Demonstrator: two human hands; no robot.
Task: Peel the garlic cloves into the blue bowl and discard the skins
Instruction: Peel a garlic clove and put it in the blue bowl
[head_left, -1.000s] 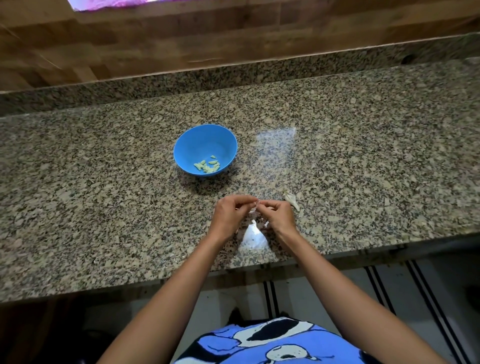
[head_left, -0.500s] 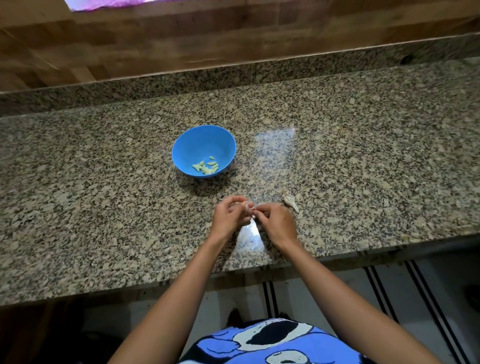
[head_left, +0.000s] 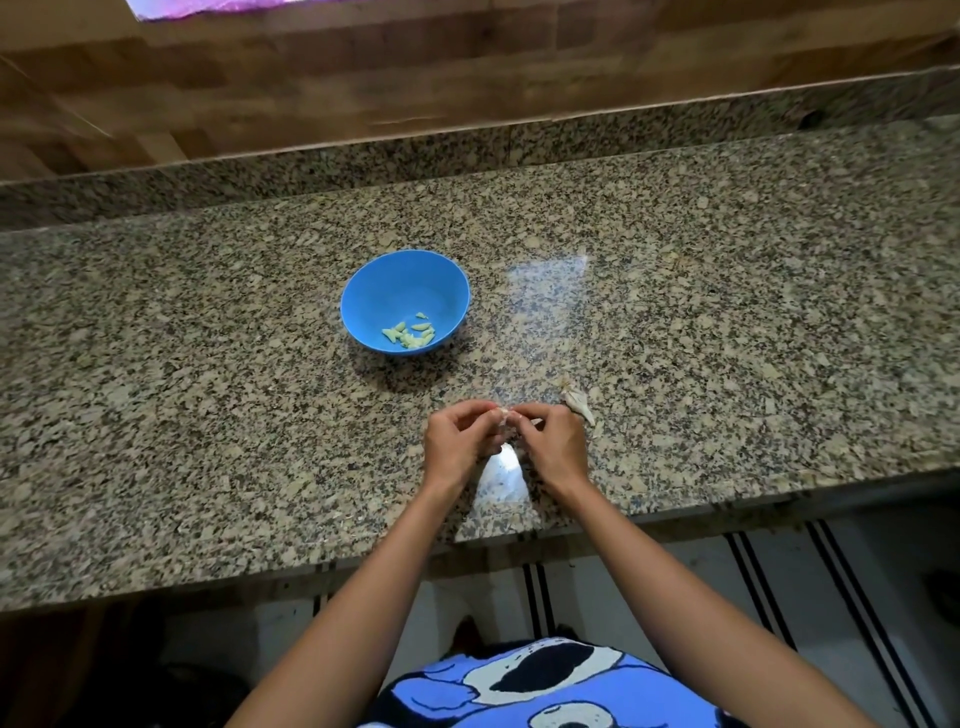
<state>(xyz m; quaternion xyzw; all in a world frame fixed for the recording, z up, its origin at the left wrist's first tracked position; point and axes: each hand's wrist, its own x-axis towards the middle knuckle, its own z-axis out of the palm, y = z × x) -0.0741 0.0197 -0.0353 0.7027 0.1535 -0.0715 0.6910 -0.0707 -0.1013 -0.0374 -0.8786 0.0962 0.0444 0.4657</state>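
Barely shifted, the left hand (head_left: 457, 441) and right hand (head_left: 553, 444) still pinch one garlic clove (head_left: 503, 414) between them on the near side of the blue bowl (head_left: 395, 280), so its peeling looks unfinished.

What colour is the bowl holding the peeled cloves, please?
Bright blue bowl, clearest in the head view.

The small pale garlic clove (head_left: 503, 414), pinched between the curled fingers (head_left: 467, 408) of the left hand (head_left: 457, 441) and right hand (head_left: 553, 447), is mostly covered and too small to tell how much skin is on it. Just behind the fingers, between the wrists, white glare (head_left: 501, 475) on the speckled granite counter (head_left: 208, 415) masks that patch. Far beyond the fingers, a pink shape (head_left: 208, 6) is cut by the top edge.
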